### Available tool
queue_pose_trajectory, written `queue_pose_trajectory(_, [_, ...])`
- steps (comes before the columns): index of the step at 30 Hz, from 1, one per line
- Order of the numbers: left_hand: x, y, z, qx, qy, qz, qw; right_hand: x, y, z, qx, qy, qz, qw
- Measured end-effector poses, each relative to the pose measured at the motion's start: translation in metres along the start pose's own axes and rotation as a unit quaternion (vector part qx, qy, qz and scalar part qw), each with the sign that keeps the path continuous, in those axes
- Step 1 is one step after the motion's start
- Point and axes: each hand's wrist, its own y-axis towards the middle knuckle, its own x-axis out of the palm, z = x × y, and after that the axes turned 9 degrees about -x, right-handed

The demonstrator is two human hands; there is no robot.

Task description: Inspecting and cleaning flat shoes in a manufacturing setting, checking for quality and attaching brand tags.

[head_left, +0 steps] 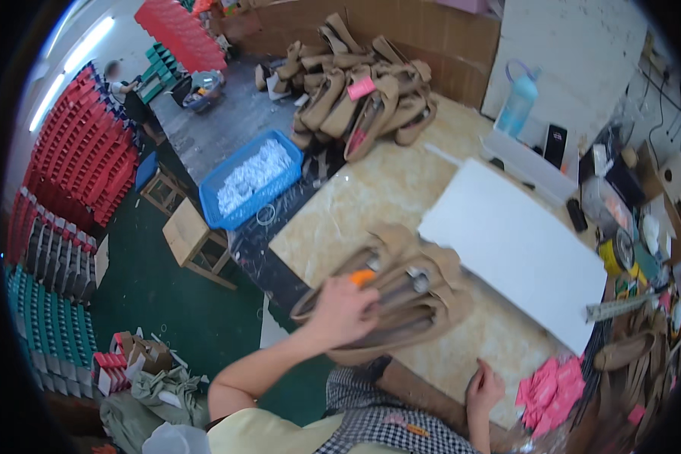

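Tan flat shoes (424,303) lie side by side in a group on the near part of the table, their openings facing up. Over the left shoes, my left hand (342,312) is closed, with a small orange object (362,277) sticking out at its fingers; the rest of that object is hidden. Shiny round pieces (418,280) show inside the shoes. My right hand (486,387) rests by the table's near edge, fingers loosely apart and nothing visible in them. Beside it sits a heap of pink slips (552,393).
A white board (514,250) covers the table's right part. At the back are piled tan shoes (356,91) and a blue basket (253,181) of white bits. A bottle (517,102) stands behind a white tray (530,166). Wooden stools (189,231) and another person (129,94) are at left.
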Motion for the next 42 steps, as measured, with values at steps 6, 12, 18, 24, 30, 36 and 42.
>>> queue_pose_trajectory(6, [-0.187,0.226,-0.123,0.019,0.108,0.253,0.961,-0.002,0.009,-0.012,-0.022,-0.008,-0.041,0.999])
queue_pose_trajectory(12, [-0.246,0.383,-0.09,-0.103,-0.005,0.35,0.931,-0.003,0.01,-0.017,0.028,-0.028,-0.029,0.999])
queue_pose_trajectory(18, [-0.038,0.294,0.095,0.315,-0.051,0.156,0.935,-0.009,0.026,-0.004,0.044,0.069,-0.08,0.993])
queue_pose_trajectory(24, [0.13,0.086,0.184,0.387,-0.133,-0.179,0.895,-0.054,0.009,0.048,-0.097,0.067,0.05,0.992])
queue_pose_trajectory(30, [0.16,0.007,0.23,0.312,-0.204,-0.258,0.891,-0.186,0.017,0.268,0.147,-0.308,0.107,0.934])
queue_pose_trajectory(36, [0.157,0.015,0.286,0.29,-0.237,-0.247,0.894,-0.218,0.056,0.317,0.116,-0.224,0.008,0.968])
queue_pose_trajectory(42, [0.196,0.022,0.346,0.123,-0.5,-0.233,0.825,-0.241,0.078,0.16,0.015,0.16,0.049,0.986])
